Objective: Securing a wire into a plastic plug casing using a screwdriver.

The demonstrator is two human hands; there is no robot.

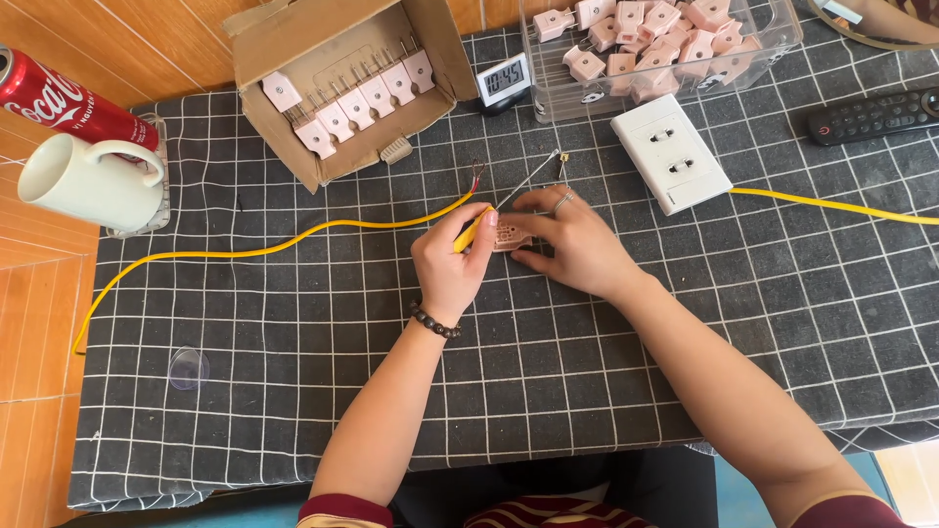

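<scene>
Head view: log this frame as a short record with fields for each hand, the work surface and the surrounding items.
left hand: grips a yellow-handled screwdriver, its shaft pointing up and right
right hand: holds a small pink plug against the cloth
surface: dark grid-patterned tablecloth
wiring: yellow cable with bared end near the hands
behind: cardboard box of pink plugs, clear bin of more, small digital clock
right side: white wall socket, remote control
left side: white mug, red can
</scene>
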